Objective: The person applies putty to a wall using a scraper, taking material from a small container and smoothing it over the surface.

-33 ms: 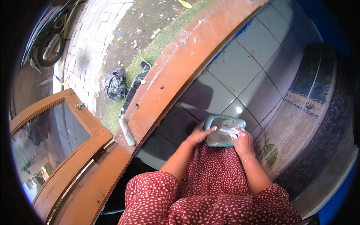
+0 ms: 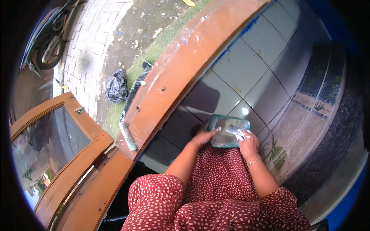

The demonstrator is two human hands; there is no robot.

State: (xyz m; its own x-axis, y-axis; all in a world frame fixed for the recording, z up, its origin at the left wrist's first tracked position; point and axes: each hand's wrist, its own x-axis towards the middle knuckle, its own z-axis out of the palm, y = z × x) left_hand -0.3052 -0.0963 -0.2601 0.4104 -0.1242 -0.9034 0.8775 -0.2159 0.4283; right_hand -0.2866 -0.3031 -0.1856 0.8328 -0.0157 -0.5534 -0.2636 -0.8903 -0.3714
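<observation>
My left hand (image 2: pixel 205 134) grips the left side of a teal-rimmed rectangular container (image 2: pixel 223 139), held over the red dotted fabric of my clothing (image 2: pixel 216 169). Its thumb lies on the near-left rim. My right hand (image 2: pixel 249 143) is closed on a white-smeared object (image 2: pixel 235 131) at the right part of the container; whether that is a cloth or a small tool I cannot tell. Some white smears show on my fingers. The inside of the container looks grey and is blurred.
An orange-brown wooden sill (image 2: pixel 173 84) crosses diagonally, with a paint roller (image 2: pixel 127 134) on it. Outside lie a black plastic bag (image 2: pixel 115 86) and a motorbike (image 2: pixel 50 54). A glazed wooden panel (image 2: pixel 81 119) stands left. Tiled floor (image 2: pixel 243 57) and a patterned tiled step (image 2: pixel 304 127) are right.
Both hands and the container have moved slightly up in the picture, away from my body. The view has shifted a little, and both grips look the same.
</observation>
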